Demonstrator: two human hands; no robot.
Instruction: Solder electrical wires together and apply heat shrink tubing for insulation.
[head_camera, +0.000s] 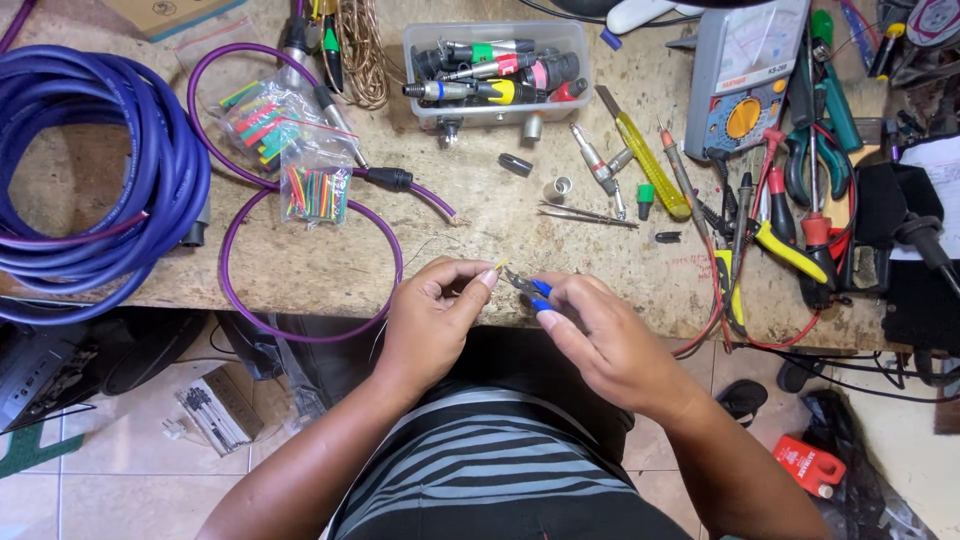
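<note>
My left hand (432, 312) pinches the end of a thin wire with a yellow tip (500, 266) between thumb and forefinger, just over the front edge of the wooden workbench (480, 230). My right hand (600, 335) grips small blue-handled pliers (530, 288), whose jaws point at the wire tip. A purple cable (300, 250) loops across the bench to my left hand's side, its stripped end (455, 215) lying apart from my hands.
A coil of blue-purple cable (90, 180) lies at the left. Bags of coloured sleeves (290, 150), a clear box of audio plugs (500, 75), tweezers (585, 213), a yellow screwdriver (650, 160), a multimeter (745, 75) and pliers (815, 150) crowd the bench's back and right.
</note>
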